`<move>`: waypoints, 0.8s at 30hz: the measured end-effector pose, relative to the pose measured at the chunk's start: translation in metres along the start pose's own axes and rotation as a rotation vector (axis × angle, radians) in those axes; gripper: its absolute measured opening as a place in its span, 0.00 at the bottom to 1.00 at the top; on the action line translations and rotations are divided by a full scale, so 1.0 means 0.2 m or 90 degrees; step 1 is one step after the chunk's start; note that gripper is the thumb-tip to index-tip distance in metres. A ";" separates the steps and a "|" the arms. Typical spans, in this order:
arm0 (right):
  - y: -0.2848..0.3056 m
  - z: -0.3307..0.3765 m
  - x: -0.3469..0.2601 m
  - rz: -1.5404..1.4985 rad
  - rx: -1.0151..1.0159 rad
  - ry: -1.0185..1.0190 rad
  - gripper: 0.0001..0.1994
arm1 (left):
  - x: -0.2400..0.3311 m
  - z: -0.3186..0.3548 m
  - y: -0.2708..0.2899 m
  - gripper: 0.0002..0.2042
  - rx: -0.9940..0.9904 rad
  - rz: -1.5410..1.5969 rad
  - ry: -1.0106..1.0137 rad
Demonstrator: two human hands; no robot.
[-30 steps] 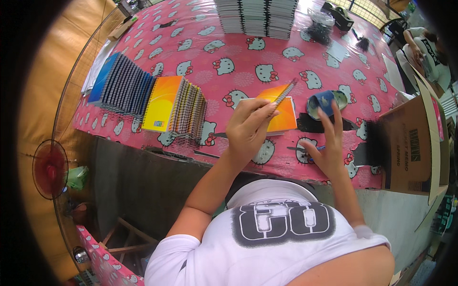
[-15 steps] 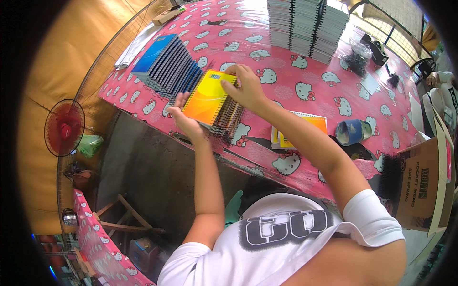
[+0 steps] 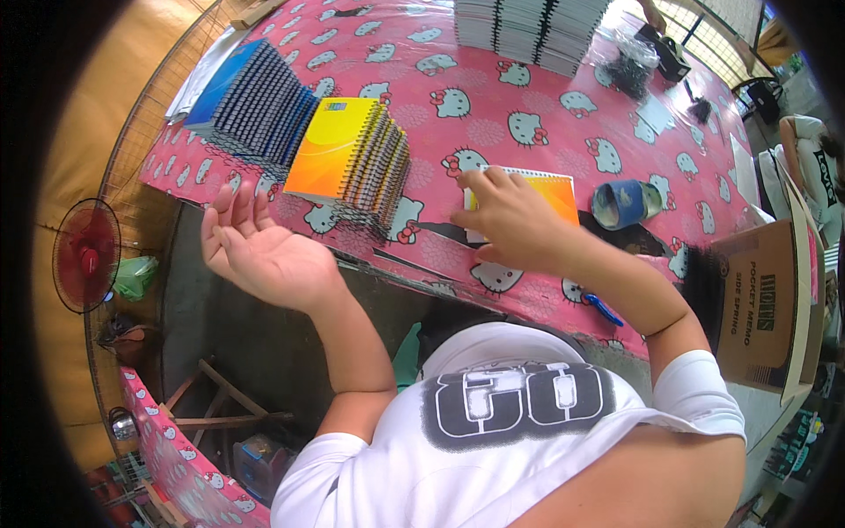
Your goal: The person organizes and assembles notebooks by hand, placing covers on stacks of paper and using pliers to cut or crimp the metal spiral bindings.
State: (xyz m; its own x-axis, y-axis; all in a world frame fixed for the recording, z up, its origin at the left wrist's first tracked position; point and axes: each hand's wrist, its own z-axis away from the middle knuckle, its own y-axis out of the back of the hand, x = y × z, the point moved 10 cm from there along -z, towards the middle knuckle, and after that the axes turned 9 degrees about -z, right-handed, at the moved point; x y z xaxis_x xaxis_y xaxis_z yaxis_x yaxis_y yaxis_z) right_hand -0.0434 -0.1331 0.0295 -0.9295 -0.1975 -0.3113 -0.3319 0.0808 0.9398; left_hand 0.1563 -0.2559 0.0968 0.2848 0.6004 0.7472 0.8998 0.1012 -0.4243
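A stack of small spiral notebooks with yellow and orange covers stands near the table's front edge. Beside it on the left is a stack of blue spiral notebooks. My left hand is raised in front of the yellow stack, palm up, fingers apart and nothing in it. My right hand reaches over a loose yellow-orange notebook lying on the table to the right. Its fingers are bent over the notebook's left part, and the palm side is hidden, so I cannot see whether they grip it.
Tall stacks of white spiral-bound pages stand at the back of the pink patterned table. To the right are a blue-wrapped clear jar, a blue pen and a cardboard box. A red fan stands at the left.
Both hands have left the yellow notebook stack. My right hand has moved right to the loose notebook; my left has drawn back and turned palm up. The view has shifted slightly right.
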 end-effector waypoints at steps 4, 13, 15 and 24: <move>-0.11 0.06 0.16 0.020 -0.008 -0.096 0.11 | 0.12 0.23 -0.35 0.13 -0.297 0.150 -0.005; -0.06 0.01 0.21 -0.154 -0.038 -0.052 0.09 | -0.19 0.49 -0.49 0.12 -0.450 0.208 0.408; -0.04 0.02 0.23 -0.191 -0.023 -0.041 0.09 | -0.21 0.50 -0.48 0.12 -0.448 0.200 0.424; 0.02 0.04 0.21 -0.192 0.033 -0.008 0.09 | -0.32 0.58 -0.50 0.13 -0.490 0.136 0.465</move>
State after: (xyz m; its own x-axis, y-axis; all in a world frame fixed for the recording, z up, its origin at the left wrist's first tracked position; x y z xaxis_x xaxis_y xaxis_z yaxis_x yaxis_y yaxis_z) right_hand -0.0858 -0.1339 0.0183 -0.7894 -0.2088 -0.5772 -0.6008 0.0703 0.7963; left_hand 0.0087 -0.2124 0.0321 0.3589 -0.0968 0.9283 0.7021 -0.6274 -0.3369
